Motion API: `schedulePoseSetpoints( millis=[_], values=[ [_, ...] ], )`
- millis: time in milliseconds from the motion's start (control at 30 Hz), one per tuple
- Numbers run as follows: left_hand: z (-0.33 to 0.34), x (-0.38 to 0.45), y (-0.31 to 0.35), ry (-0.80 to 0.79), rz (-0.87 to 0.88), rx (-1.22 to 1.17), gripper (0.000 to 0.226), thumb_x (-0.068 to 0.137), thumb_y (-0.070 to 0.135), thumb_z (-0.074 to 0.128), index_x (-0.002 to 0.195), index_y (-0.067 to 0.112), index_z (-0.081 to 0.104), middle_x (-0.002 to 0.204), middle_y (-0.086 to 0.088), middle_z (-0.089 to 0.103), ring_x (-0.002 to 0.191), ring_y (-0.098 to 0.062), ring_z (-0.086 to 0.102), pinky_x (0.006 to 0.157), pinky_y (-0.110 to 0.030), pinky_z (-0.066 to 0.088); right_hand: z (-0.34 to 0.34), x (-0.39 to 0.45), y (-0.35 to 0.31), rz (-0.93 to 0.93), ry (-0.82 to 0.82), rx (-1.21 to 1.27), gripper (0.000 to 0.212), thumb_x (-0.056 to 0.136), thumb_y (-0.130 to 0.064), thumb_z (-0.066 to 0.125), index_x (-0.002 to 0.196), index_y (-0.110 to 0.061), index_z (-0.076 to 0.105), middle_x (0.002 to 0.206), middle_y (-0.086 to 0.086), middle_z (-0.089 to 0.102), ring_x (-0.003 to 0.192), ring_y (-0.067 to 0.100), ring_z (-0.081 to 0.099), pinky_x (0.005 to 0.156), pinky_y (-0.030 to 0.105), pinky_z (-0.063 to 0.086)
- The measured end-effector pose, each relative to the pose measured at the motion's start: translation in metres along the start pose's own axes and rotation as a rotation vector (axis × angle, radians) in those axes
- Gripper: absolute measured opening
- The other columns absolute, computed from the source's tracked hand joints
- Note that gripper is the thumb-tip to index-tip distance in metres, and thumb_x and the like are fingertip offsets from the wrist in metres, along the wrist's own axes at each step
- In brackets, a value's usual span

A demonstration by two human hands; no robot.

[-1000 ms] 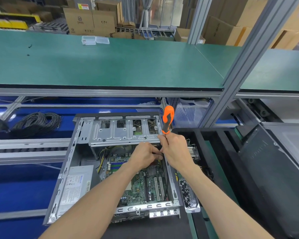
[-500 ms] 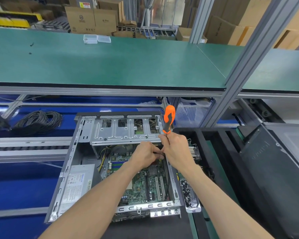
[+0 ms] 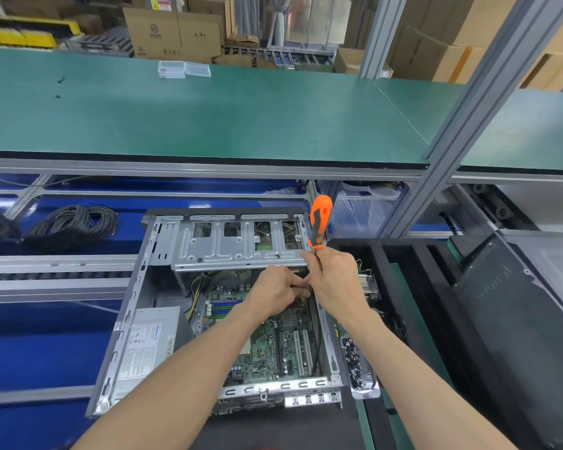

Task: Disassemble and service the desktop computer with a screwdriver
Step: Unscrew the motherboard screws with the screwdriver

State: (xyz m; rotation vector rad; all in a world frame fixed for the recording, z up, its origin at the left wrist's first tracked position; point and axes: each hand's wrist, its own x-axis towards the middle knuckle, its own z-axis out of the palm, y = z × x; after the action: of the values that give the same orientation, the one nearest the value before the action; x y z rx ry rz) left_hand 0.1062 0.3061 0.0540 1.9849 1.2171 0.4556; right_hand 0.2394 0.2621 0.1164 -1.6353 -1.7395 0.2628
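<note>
An open desktop computer case (image 3: pixel 134 306) lies on its side in front of me, its green motherboard (image 3: pixel 273 345), silver drive cage (image 3: pixel 238 245) and grey power supply (image 3: pixel 147 342) exposed. My right hand (image 3: pixel 335 280) grips an orange and black screwdriver (image 3: pixel 320 222) with the handle pointing up; its shaft and tip are hidden behind my fingers. My left hand (image 3: pixel 273 290) reaches under the drive cage with curled fingers that meet the right hand; whatever they pinch is hidden.
A clear tray of dark screws (image 3: pixel 358 365) sits just right of the case. Black foam trays (image 3: pixel 413 287) and a dark side panel (image 3: pixel 514 319) lie to the right. A coil of black cable (image 3: pixel 72 225) rests at the left. A green shelf (image 3: pixel 208 112) overhangs behind.
Both hands stay in the same spot near the case's right wall; only slight shifts of the fingers and of the camera show.
</note>
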Motion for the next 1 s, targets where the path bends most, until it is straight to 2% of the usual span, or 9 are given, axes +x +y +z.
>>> schedulePoseSetpoints(
  millis=[267,433,600,733,867,1000],
  values=[
    [-0.002,0.0,0.002,-0.022,-0.004,-0.001,0.014,0.089,0.02,0.073,0.099,0.024,0.081,0.042,0.031,0.051,0.043,0.004,0.047,0.048,-0.014,0.032,-0.002,0.001,0.0,0.013,-0.021,0.007,0.023,0.102,-0.015,0.058,0.09,-0.001,0.072,0.071,0.014,0.068,0.066,0.033,0.068,0.067,0.049,0.055],
    [-0.001,0.0,0.002,0.001,-0.004,-0.01,0.015,0.089,0.02,0.073,0.1,0.025,0.081,0.04,0.025,0.05,0.041,0.0,0.044,0.048,-0.015,0.031,-0.003,0.001,-0.002,0.015,-0.014,0.002,0.024,0.102,-0.016,0.058,0.089,0.0,0.072,0.073,0.014,0.069,0.067,0.032,0.068,0.067,0.049,0.055],
    [-0.001,0.0,0.002,-0.002,-0.01,-0.003,0.016,0.088,0.02,0.074,0.101,0.025,0.081,0.043,0.026,0.051,0.042,0.003,0.045,0.048,-0.013,0.03,-0.002,0.0,-0.001,0.03,-0.023,0.012,0.027,0.102,-0.019,0.058,0.085,-0.001,0.068,0.069,0.012,0.067,0.066,0.031,0.067,0.067,0.049,0.054],
    [0.0,-0.001,0.002,-0.009,-0.027,-0.007,0.016,0.088,0.021,0.074,0.102,0.027,0.081,0.052,0.02,0.056,0.043,0.003,0.045,0.049,-0.019,0.031,-0.001,-0.001,0.0,0.031,-0.028,0.008,0.03,0.102,-0.02,0.058,0.083,0.001,0.067,0.068,0.013,0.066,0.065,0.031,0.066,0.067,0.048,0.054],
    [0.002,-0.001,0.002,-0.002,-0.01,-0.012,0.015,0.089,0.021,0.072,0.1,0.027,0.081,0.051,0.016,0.056,0.041,-0.001,0.043,0.047,-0.017,0.03,-0.002,-0.001,0.002,0.045,-0.017,0.012,0.032,0.1,-0.023,0.061,0.082,0.002,0.069,0.066,0.013,0.067,0.062,0.03,0.066,0.065,0.047,0.054],
    [0.01,-0.001,0.002,0.041,0.01,-0.046,0.014,0.089,0.02,0.07,0.096,0.024,0.081,0.054,0.001,0.062,0.041,-0.008,0.037,0.051,-0.026,0.035,-0.005,-0.003,0.003,0.038,-0.029,0.026,0.034,0.099,-0.022,0.063,0.073,-0.001,0.068,0.059,0.008,0.064,0.056,0.028,0.061,0.061,0.043,0.051]
  ],
)
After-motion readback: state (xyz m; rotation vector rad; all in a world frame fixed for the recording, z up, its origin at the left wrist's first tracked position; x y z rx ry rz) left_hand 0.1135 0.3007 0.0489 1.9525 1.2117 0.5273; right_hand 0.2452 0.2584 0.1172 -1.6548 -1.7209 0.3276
